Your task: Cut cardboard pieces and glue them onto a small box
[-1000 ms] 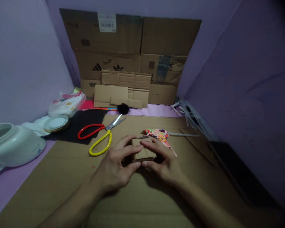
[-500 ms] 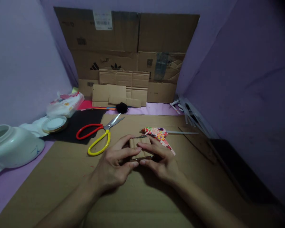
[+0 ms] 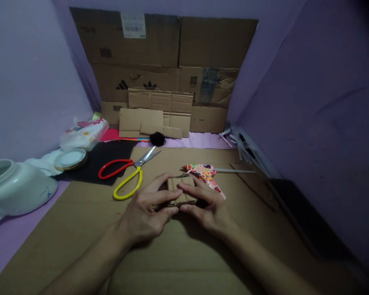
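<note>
A small cardboard piece (image 3: pixel 181 196), roughly square with dark edges at its far and near sides, is held between my two hands over the cardboard mat (image 3: pixel 160 262). My left hand (image 3: pixel 150 207) grips its left side, index finger on top and thumb at the near edge. From the right, my right hand (image 3: pixel 206 203) holds it the same way, and the two thumbs nearly meet. The underside is hidden. Just beyond my right hand lies a glue gun (image 3: pixel 204 172) with a floral pattern and a glue stick in its back. Scissors (image 3: pixel 137 166) with red and yellow handles lie open beyond my left hand.
At left stand a white ceramic pot (image 3: pixel 21 188), a round lid (image 3: pixel 70 157) and black sheets (image 3: pixel 107 164). A black yarn bundle (image 3: pixel 157 139) sits before leaning cardboard pieces (image 3: pixel 141 122). Glue sticks (image 3: pixel 246 143) and a dark flat object (image 3: pixel 307 217) lie at right.
Both hands keep the same hold on the cardboard piece. The whole view has shifted very slightly; nothing else has visibly moved.
</note>
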Action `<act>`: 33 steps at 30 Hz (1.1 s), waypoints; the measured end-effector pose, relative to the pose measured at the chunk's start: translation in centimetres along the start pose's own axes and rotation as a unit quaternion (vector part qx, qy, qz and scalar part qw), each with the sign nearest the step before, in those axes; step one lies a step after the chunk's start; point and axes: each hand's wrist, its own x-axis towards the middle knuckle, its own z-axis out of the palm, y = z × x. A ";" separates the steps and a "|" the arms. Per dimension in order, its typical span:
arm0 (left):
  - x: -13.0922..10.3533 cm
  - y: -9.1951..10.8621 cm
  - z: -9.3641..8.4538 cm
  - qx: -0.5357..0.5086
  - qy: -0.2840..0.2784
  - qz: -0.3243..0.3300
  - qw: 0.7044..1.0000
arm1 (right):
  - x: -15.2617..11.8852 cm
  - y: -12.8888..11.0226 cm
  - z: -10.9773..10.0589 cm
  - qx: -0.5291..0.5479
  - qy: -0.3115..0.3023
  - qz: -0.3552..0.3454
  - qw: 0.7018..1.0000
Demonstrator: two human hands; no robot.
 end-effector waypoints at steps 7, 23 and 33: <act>0.1 -0.1 0.1 0.016 -0.004 -0.012 1.000 | 0.0 0.2 -0.1 -0.002 -0.008 -0.023 1.000; 0.6 -0.6 -0.5 -0.015 -0.032 -0.007 0.999 | -0.3 0.2 -0.8 -0.030 -0.036 0.005 0.999; 0.4 -0.2 -0.2 0.034 -0.031 0.019 0.999 | -0.1 0.0 -0.8 -0.025 -0.030 -0.011 0.999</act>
